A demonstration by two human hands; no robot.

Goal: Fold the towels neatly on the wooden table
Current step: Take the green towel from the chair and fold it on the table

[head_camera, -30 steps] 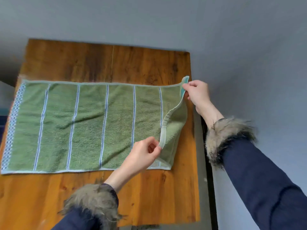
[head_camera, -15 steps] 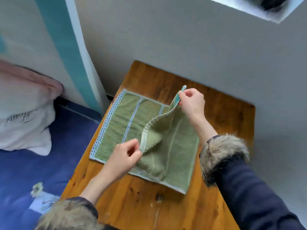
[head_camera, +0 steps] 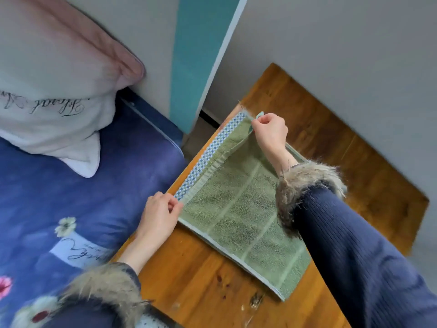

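A green towel [head_camera: 238, 209] with pale stripes lies folded in half on the wooden table [head_camera: 354, 162]. Its top layer ends just short of the blue-and-white checked border [head_camera: 208, 159] of the layer beneath. My left hand [head_camera: 160, 216] pinches the near corner of the top layer at the table's left edge. My right hand [head_camera: 269, 131] pinches the far corner, with a bit of the hem sticking up above the fingers. My right forearm, in a dark blue sleeve with a fur cuff, crosses over the towel.
A bed with a dark blue flowered cover [head_camera: 71, 197] runs along the table's left side, with a pink-and-white pillow [head_camera: 54, 91] on it. A grey wall with a teal stripe [head_camera: 198, 55] stands behind the table.
Both hands carried the towel's right end over to the left, laying it on the other half near the checked border. The view swung left, showing the bed.
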